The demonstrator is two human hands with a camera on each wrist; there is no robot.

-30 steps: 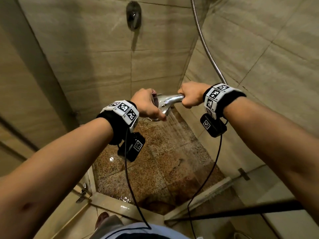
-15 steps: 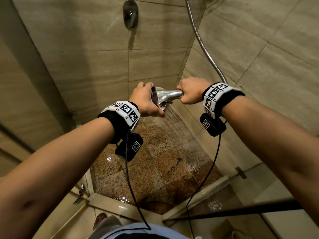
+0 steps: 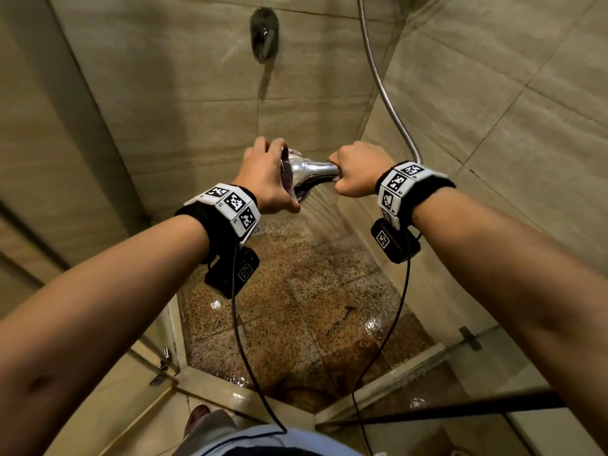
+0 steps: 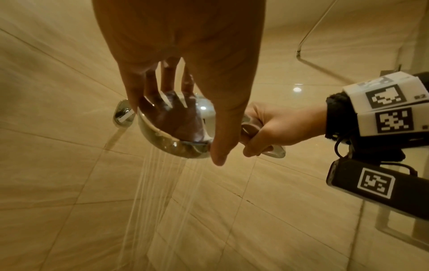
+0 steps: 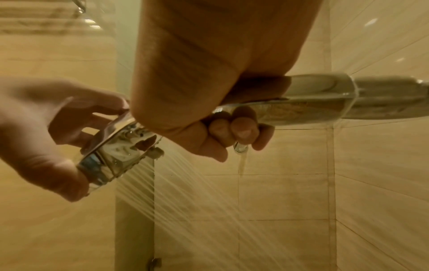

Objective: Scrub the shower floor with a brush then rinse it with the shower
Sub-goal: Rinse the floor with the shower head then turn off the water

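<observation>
A chrome shower head (image 3: 307, 174) (image 4: 176, 128) (image 5: 116, 155) is held up over the wet speckled brown shower floor (image 3: 306, 311), spraying water down toward the right wall. My right hand (image 3: 357, 169) (image 5: 209, 110) (image 4: 271, 128) is wrapped round its handle. My left hand (image 3: 268, 177) (image 4: 185, 82) (image 5: 46, 132) grips the round head, fingers over the top rim and thumb at the lower rim. The metal hose (image 3: 385, 87) rises from the handle's end up along the right wall. No brush is in view.
A chrome mixer valve (image 3: 264, 34) (image 4: 121, 115) sits on the tiled back wall. Glass panels with hinges (image 3: 161, 370) flank the raised threshold (image 3: 230, 393) at the entrance. My shoe (image 3: 195, 419) stands just outside. Wrist camera cables hang from both arms.
Both hands have lifted the shower head a little and moved it further in toward the back wall. The left hand's fingers have shifted round the head's rim. Water keeps spraying.
</observation>
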